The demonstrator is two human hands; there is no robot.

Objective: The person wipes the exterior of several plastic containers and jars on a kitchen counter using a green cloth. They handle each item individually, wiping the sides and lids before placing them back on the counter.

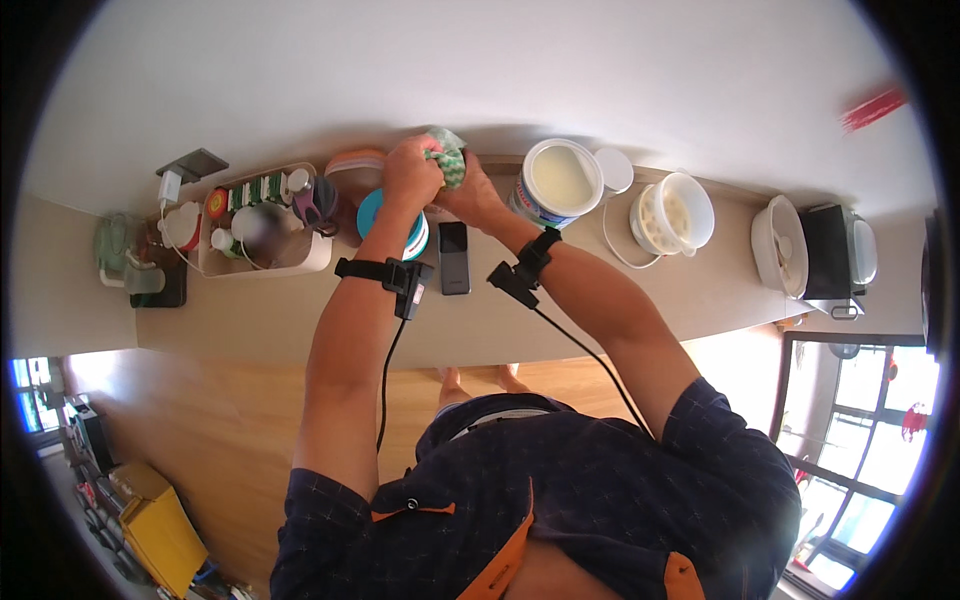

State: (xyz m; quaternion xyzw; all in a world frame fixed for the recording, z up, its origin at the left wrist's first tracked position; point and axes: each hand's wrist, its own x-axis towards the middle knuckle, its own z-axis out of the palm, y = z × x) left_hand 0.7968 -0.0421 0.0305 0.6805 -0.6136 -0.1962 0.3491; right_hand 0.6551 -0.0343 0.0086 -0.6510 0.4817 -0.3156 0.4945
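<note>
My left hand (414, 171) is closed on a green-and-white patterned cloth (451, 159) near the wall at the back of the counter. My right hand (474, 196) is beside it, partly around something at the cloth's lower side; what it holds is hidden. Below my left wrist stands a container with a turquoise lid (370, 214), partly covered by the forearm. A dark smartphone (454, 262) lies on the counter just in front of my hands. To the right is a large tub with a white-rimmed lid (562, 178).
At left, a bin (322, 255) holds bottles and small boxes, beside a plugged-in charger (170, 187) and a green jug (116, 244). Rightward stand a white round device (615, 171), translucent containers (686, 214), a white oval basin (763, 247) and a black box (826, 247).
</note>
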